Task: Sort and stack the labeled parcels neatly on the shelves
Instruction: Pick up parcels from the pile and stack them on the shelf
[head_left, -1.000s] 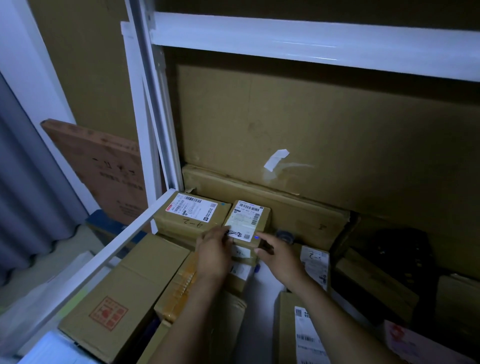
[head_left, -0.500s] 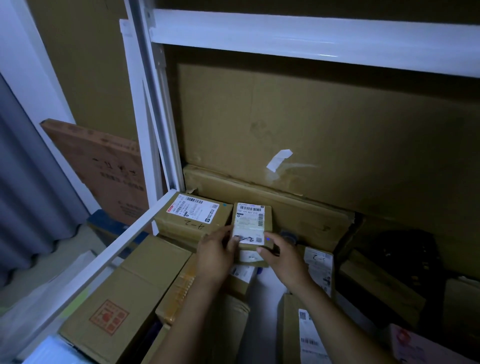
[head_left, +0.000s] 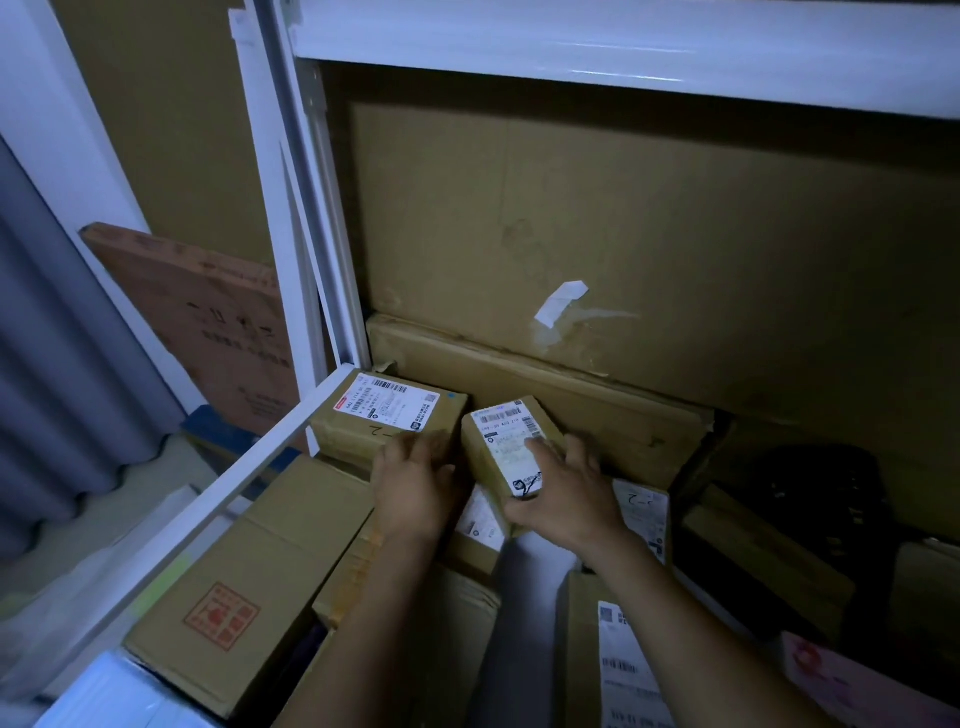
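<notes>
A small brown parcel (head_left: 504, 436) with a white shipping label sits tilted on top of other parcels on the low shelf. My right hand (head_left: 566, 493) grips it, fingers over its right top and thumb under its near end. My left hand (head_left: 415, 488) lies with straight fingers on the near edge of a larger labelled box (head_left: 384, 410) in the shelf's back left corner, thumb close to the small parcel's left side. Another labelled parcel (head_left: 480, 519) shows below, between my hands.
A white shelf rail (head_left: 208, 499) runs diagonally on the left and a white beam (head_left: 623, 47) crosses above. A long flat carton (head_left: 571, 410) leans at the back. Nearby lie a red-stamped box (head_left: 228, 597), labelled parcels (head_left: 641, 514), and a black bag (head_left: 821, 493).
The small parcel has turned and shifted a little to the right in my right hand. My left hand has left it and moved onto the larger box.
</notes>
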